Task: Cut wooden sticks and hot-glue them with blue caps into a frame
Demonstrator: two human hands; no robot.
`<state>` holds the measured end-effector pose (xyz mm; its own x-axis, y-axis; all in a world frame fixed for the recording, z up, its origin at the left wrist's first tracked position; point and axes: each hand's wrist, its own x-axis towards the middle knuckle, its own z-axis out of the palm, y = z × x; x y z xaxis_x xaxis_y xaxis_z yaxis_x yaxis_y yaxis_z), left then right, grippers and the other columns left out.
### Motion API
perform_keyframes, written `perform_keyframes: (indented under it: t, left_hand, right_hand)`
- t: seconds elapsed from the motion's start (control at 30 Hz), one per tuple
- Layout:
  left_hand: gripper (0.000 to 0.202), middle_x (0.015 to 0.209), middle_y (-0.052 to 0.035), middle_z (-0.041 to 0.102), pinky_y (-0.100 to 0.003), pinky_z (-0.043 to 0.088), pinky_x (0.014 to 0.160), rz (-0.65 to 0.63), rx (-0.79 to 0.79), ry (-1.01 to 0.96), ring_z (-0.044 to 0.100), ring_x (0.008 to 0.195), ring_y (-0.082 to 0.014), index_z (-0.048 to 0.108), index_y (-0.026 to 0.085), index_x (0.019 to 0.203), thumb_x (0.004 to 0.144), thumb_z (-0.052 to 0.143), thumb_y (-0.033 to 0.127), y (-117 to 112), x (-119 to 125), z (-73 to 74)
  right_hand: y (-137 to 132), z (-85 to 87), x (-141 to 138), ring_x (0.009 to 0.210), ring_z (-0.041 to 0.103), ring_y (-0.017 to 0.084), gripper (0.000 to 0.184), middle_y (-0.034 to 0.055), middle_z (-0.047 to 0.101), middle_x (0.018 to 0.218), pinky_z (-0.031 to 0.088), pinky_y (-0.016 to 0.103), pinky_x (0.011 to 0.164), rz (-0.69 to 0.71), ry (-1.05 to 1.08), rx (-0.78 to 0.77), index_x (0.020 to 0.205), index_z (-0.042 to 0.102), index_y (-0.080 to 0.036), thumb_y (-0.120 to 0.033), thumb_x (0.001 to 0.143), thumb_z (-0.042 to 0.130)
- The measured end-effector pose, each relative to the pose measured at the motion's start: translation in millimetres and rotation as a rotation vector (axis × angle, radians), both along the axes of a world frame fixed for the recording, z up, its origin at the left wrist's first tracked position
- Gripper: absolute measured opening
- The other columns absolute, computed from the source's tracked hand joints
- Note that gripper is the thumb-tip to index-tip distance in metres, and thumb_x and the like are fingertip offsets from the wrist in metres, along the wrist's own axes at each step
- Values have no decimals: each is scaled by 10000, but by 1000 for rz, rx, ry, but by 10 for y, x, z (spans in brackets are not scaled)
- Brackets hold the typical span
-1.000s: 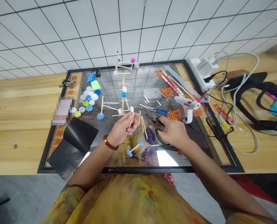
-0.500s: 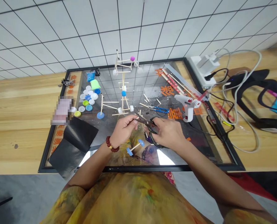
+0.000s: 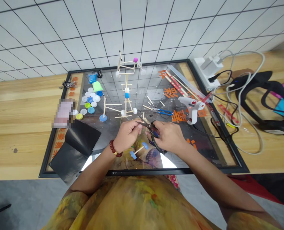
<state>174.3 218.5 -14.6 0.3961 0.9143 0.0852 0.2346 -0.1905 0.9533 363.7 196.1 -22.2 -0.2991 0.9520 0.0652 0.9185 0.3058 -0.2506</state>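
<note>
My right hand [image 3: 169, 135] grips black-handled scissors [image 3: 149, 126], fingers through the handle loops and blades parted, pointing left. My left hand [image 3: 127, 134] is closed in a pinch at the blade tips. What sits between its thumb and forefinger is small and mostly hidden. Below the hands lies a short stick with blue end pieces [image 3: 139, 149]. Ahead of them, a framework of thin wooden sticks [image 3: 126, 81] has white, blue and magenta caps or pads at its joints. Left of it, a smaller stick piece [image 3: 104, 108] rises from a blue disc.
A glue gun [image 3: 191, 108] stands to the right, near blue-handled cutters [image 3: 163, 112] and cut stick pieces [image 3: 149, 100]. Bottle caps [image 3: 91, 100] and black sheets [image 3: 81, 134] lie left. Long sticks [image 3: 176, 83], a power strip [image 3: 205, 75] and cables occupy the right side.
My right hand and the scissors have shifted slightly left, bringing the blades closer in to my left fingertips. My left hand keeps its pinch, almost unmoved.
</note>
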Motion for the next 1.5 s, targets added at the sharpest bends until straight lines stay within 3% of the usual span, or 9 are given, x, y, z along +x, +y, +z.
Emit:
perform_keyframes:
  t: [0.13, 0.3, 0.47, 0.67, 0.83, 1.0, 1.2, 1.33, 1.5]
  left_hand:
    - [356, 611, -7, 564, -240, 392, 632, -6, -18, 42, 512, 591, -112, 516, 166, 574, 910, 470, 275, -18, 3, -5]
    - [269, 491, 42, 463, -223, 333, 519, 27, -164, -13, 409, 464, -94, 600, 160, 739, 906, 480, 334, 0, -36, -54]
    - [351, 552, 14, 509, -234, 363, 582, -30, -212, 13, 439, 537, -99, 617, 144, 671, 906, 505, 379, 72, -91, -58]
    - [418, 903, -39, 643, -237, 436, 688, -89, -262, -223, 540, 709, -110, 628, 168, 1155, 840, 641, 443, 66, -78, -7]
    - [320, 915, -54, 664, -239, 483, 748, 6, -229, -275, 599, 775, -121, 658, 153, 927, 876, 582, 459, -7, 33, 46]
    - [248, 739, -14, 625, -222, 486, 627, 102, -282, -247, 589, 628, -103, 615, 151, 883, 878, 569, 395, -22, 67, 47]
    - [361, 650, -4, 570, -212, 392, 566, -111, -195, 28, 469, 548, -87, 574, 157, 702, 948, 434, 382, 8, -39, 37]
    - [299, 646, 3, 531, -226, 383, 616, -2, -30, 53, 481, 610, -110, 555, 170, 714, 944, 441, 325, -43, 10, -13]
    - [316, 590, 23, 523, -227, 380, 609, 1, -82, -26, 460, 549, -101, 571, 175, 739, 951, 437, 369, -75, 29, -19]
  right_hand:
    - [-11, 3, -48, 601, 559, 182, 316, 51, 659, 689, 204, 289, 573, 55, 18, -98, 852, 581, -189, -472, 861, 443]
    - [5, -50, -82, 585, 566, 195, 222, 69, 665, 653, 183, 290, 552, 12, -29, -189, 788, 602, -191, -368, 762, 471]
    - [52, -83, -16, 576, 560, 193, 235, 73, 658, 625, 180, 285, 542, -17, -51, -166, 754, 613, -195, -386, 725, 480]
    - [-23, -49, 59, 540, 527, 169, 261, 61, 640, 607, 173, 280, 530, -8, -13, -130, 724, 593, -200, -428, 754, 468]
    - [-64, -73, 45, 504, 489, 153, 243, 41, 596, 564, 199, 274, 528, 21, 69, -116, 694, 568, -204, -416, 759, 468]
    - [-21, -202, 13, 501, 471, 146, 223, 37, 584, 557, 220, 264, 530, 23, 118, -119, 673, 550, -203, -394, 744, 458]
    - [-38, -172, 92, 521, 473, 149, 198, 33, 583, 574, 201, 264, 530, -15, 99, -74, 675, 546, -206, -385, 737, 485]
    - [-96, -113, 95, 500, 449, 138, 223, 17, 541, 540, 214, 261, 523, 22, 204, -122, 640, 503, -209, -393, 764, 490]
    - [-150, -135, 72, 496, 438, 115, 318, -5, 512, 520, 274, 239, 536, 78, 425, -254, 604, 469, -206, -395, 857, 434]
